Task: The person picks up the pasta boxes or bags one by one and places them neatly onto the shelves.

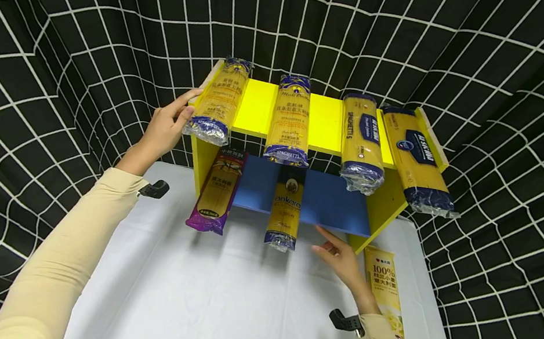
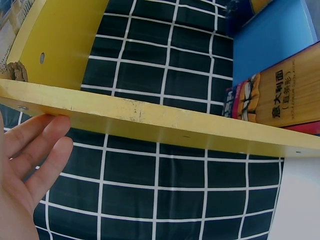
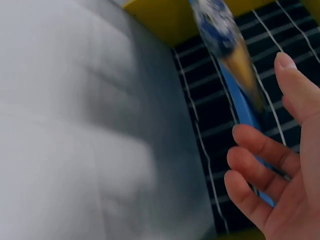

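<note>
My left hand (image 1: 167, 124) is at the upper left end of a yellow shelf unit, fingers extended beside the yellow side panel (image 2: 135, 111). Close to it, a spaghetti pack (image 1: 220, 100) lies on the yellow top shelf (image 1: 255, 108). Fingertips touch the panel's outer side in the left wrist view. My right hand (image 1: 340, 260) is in front of the blue lower shelf (image 1: 335, 202), holding nothing, its fingers loosely bent and thumb apart. To its left, an Ankara pasta pack (image 1: 286, 209) juts out over the blue shelf's front edge; a purple-ended pasta pack (image 1: 218, 191) lies farther left.
Along the top shelf lie another spaghetti pack (image 1: 291, 119), a blue-labelled spaghetti pack (image 1: 363, 139) and a tilted pack (image 1: 418, 162) at the right end. A yellow pasta pack (image 1: 386, 286) lies on the white table (image 1: 231, 304), right of the unit. Black grid-patterned cloth (image 1: 168, 19) surrounds everything.
</note>
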The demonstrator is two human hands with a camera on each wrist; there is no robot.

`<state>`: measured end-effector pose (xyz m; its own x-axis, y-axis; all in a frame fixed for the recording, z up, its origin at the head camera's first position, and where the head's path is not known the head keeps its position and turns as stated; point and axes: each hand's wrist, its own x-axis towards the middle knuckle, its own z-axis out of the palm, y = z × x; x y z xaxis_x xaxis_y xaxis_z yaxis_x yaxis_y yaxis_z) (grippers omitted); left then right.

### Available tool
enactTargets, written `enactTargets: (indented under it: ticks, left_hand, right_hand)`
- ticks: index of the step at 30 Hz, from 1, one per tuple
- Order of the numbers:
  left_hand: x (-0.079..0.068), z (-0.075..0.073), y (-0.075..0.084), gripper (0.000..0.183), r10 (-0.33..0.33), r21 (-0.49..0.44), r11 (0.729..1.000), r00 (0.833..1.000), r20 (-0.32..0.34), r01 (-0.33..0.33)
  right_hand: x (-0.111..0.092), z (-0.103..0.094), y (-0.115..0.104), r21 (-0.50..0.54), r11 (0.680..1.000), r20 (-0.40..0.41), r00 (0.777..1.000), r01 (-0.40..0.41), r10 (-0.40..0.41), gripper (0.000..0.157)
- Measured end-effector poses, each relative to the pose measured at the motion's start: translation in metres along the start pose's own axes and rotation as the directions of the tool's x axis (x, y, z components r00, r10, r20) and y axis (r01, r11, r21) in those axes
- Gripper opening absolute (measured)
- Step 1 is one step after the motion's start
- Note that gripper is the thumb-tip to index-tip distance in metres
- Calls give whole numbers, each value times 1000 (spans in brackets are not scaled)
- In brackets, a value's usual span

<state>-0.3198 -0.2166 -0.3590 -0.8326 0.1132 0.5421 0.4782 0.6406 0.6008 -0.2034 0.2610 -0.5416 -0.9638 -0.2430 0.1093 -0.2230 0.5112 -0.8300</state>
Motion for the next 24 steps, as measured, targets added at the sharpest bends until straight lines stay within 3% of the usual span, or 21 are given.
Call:
enactTargets:
  ticks: [3, 9, 13, 17, 24]
  left_hand:
    - [0, 1, 0, 44, 3, -1, 1000, 1000, -2, -3]
    - [0, 0, 1, 43, 8, 10, 1000, 1000, -14, -8]
    - [0, 0, 1, 43, 1, 14, 1000, 1000, -9, -1]
    - [0, 0, 1, 43, -2, 14, 1000, 1000, -6, 2]
    - [0, 0, 1, 44, 6, 6, 1000, 1000, -6, -6]
  right_hand:
    - [-19, -18, 10, 6, 1000, -27, 1000, -7, 8, 51]
    - [-54, -52, 36, -25, 989, -115, 983, -146, 142, 54]
    - [-75, -70, 58, -121, 972, -196, 964, -203, 177, 54]
    - [-94, -82, 75, -241, 925, -248, 940, -294, 235, 55]
    - [-119, -91, 103, -270, 835, -198, 876, -480, 440, 70]
